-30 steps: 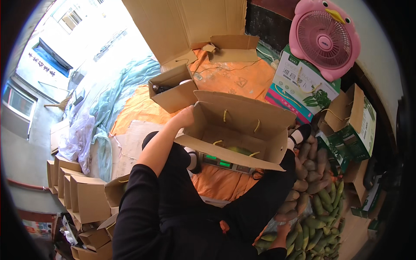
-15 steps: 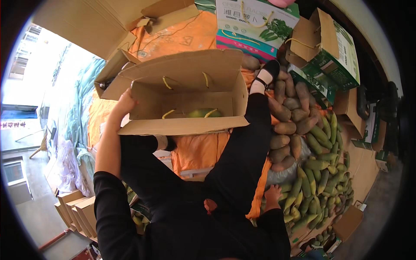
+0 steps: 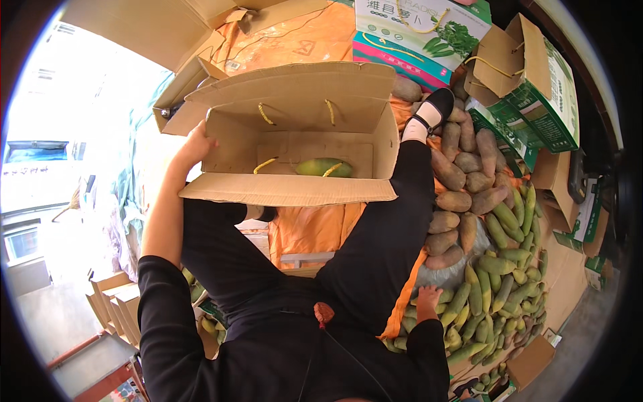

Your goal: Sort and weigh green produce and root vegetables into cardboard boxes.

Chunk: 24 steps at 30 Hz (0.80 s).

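A deep cardboard box (image 3: pixel 288 188) rests over my thighs with its flaps raised and yellow rope handles through its long sides. My left hand (image 3: pixel 195 145) grips its left edge, thumb on the inside. One green radish (image 3: pixel 318 167) lies on the box floor, partly behind a rope handle. Down at my right side, my right hand (image 3: pixel 427 303) reaches to the near left edge of a heap of green radishes (image 3: pixel 497 281). Its fingers are spread apart, and nothing shows in them.
Brownish-pink root vegetables (image 3: pixel 450 201) lie beside my right leg. Printed cartons (image 3: pixel 422 27) stand at the far side, and an open green-and-white carton (image 3: pixel 529 87) is at the far right. Orange sheeting (image 3: pixel 301 234) covers the ground. Flattened cardboard (image 3: pixel 117 305) stands at left.
The whole view has shifted a little, and the box sits slightly farther right in it. The radish inside shows more plainly. My left hand keeps its hold; my right hand stays by the heap.
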Available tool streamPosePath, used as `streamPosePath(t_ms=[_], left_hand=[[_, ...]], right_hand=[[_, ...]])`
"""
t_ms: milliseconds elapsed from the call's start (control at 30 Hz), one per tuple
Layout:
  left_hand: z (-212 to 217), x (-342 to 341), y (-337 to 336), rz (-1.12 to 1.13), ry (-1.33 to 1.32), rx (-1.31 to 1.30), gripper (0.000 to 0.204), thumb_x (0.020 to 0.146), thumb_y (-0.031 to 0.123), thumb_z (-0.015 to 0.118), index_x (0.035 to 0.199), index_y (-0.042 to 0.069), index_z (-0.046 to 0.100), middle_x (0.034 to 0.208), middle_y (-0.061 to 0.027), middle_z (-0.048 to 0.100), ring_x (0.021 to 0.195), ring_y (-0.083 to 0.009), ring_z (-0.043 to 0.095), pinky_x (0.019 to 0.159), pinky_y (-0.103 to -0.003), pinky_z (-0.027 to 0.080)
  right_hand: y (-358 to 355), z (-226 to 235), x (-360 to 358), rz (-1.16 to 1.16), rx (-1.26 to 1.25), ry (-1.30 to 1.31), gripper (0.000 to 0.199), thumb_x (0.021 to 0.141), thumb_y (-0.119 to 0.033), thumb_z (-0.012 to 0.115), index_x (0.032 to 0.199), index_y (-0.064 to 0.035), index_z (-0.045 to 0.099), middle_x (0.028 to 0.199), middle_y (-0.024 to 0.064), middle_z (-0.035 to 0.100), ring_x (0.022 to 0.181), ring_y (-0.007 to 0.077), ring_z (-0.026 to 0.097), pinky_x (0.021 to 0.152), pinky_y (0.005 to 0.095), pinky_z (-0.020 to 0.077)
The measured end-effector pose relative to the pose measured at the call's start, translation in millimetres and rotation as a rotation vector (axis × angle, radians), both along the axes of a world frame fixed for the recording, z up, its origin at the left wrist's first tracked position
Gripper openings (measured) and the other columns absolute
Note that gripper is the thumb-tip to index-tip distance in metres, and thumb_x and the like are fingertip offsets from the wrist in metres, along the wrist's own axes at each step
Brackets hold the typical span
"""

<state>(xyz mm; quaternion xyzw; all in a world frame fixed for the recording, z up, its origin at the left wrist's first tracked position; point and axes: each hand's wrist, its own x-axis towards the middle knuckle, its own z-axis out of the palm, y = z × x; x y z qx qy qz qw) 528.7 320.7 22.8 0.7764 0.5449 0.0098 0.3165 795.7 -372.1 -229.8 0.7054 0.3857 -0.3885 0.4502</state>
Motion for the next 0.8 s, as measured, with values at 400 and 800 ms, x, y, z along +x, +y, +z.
streamPosePath(t_ms=[400,800], left_hand=[[-23.5,-9.0,11.7,-0.085,0.008,0.135,0.044,0.071,0.004,0.063,0.113,-0.002,0.051,0.103,-0.0261,0.060,0.101,-0.0401,0.056,0.086,-0.043,0.045],[-6.0,1.5,2.1,-0.184,0.308,0.164,0.048,0.075,0.014,0.062,0.116,-0.003,0.042,0.109,-0.0252,0.056,0.106,-0.0383,0.054,0.090,-0.043,0.043]], right_hand=[[29.5,35.1,49.6,-0.353,0.376,-0.242,0.049,0.075,-0.027,0.071,0.118,-0.0219,0.049,0.114,0.0046,0.052,0.111,0.0255,0.049,0.086,0.0444,0.0429],[29.8,68.6,75.1,-0.894,1.244,-0.369,0.065,0.079,-0.018,0.068,0.133,-0.0019,0.037,0.128,0.0205,0.043,0.116,0.0382,0.044,0.095,0.0407,0.0398]])
